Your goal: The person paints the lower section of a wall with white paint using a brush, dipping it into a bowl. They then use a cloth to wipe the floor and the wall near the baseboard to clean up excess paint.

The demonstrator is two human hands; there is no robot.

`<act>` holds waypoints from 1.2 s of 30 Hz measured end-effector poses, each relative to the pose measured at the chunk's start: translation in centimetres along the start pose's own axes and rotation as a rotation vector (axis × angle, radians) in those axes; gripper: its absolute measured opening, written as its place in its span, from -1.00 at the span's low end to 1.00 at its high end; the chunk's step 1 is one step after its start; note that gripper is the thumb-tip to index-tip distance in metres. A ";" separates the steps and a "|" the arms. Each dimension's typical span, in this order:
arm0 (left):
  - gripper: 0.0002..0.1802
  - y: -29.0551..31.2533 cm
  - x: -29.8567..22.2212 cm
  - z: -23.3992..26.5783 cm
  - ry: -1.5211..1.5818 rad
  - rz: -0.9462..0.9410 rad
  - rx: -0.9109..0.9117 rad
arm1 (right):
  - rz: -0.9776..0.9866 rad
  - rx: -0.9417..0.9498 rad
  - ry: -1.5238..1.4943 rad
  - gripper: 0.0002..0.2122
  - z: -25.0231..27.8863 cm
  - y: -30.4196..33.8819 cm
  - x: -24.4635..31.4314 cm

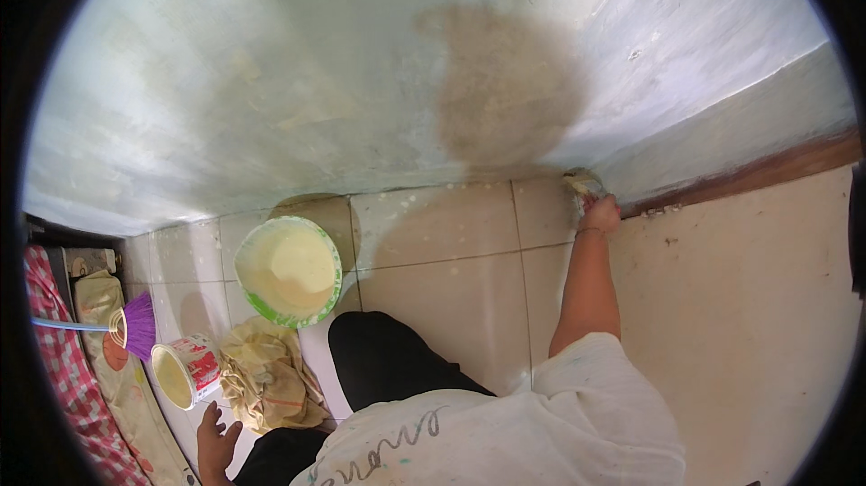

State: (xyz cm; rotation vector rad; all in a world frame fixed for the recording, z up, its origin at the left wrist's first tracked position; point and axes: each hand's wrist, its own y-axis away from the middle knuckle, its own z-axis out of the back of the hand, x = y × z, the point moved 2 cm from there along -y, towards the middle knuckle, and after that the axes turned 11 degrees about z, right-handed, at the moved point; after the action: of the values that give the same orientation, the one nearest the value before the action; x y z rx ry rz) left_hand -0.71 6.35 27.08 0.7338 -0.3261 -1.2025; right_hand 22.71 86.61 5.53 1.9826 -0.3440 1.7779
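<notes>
My right hand (603, 213) is stretched out to the corner where the wall meets the floor, its fingers wrapped round a paintbrush (585, 185). The brush's tip is down at the foot of the pale, patchily painted wall (361, 80). At the lower left, my left hand (216, 439) hangs with its fingers apart and nothing in it. Close by it lies a small white and red tub (200, 362) on its side. A crumpled yellowish cloth (269, 376) is just right of that tub. Farther off stands a green-rimmed bucket (330, 306) of cream paint (302, 262).
A purple broom (138, 325) with a blue handle reaches in from the left, beside a red checked cloth (72, 369) and a beige cloth (108, 328). Paint specks dot the floor tiles (442, 306). A pale flat panel (740, 306) with a brown edge fills the right side.
</notes>
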 end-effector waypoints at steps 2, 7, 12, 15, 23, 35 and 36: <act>-0.16 0.7 0.8 1.0 -0.047 0.048 -0.017 | -0.112 0.011 0.062 -0.70 -0.6 -0.9 -3.2; -0.15 -4.8 -1.8 -4.3 0.052 -0.137 0.102 | 0.773 0.341 0.769 -0.75 -0.6 -19.2 -5.5; -0.16 0.5 1.6 0.7 -0.020 0.064 -0.031 | -0.128 0.214 0.031 -0.75 -2.9 -1.3 -6.4; -0.13 -0.8 0.2 -0.7 -0.033 -0.011 -0.004 | -0.100 0.120 -0.071 -0.74 -1.7 -2.2 -3.2; -0.14 -1.4 -0.1 -1.9 0.005 -0.016 0.021 | -0.188 0.351 0.026 -0.71 -2.5 -4.0 -0.6; -0.15 -2.0 0.4 -1.8 -0.024 -0.022 0.025 | -0.201 0.252 -0.047 -0.65 -3.0 -3.7 -1.2; -0.15 -1.8 0.3 -1.8 -0.033 -0.013 0.029 | -0.212 0.309 -0.003 -0.64 -3.0 -3.0 -1.0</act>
State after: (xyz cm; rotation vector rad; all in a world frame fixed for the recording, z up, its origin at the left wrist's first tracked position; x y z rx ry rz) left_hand -0.83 6.35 24.46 0.7428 -0.3677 -1.2256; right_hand 21.37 90.56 4.24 2.1357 0.1464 1.7743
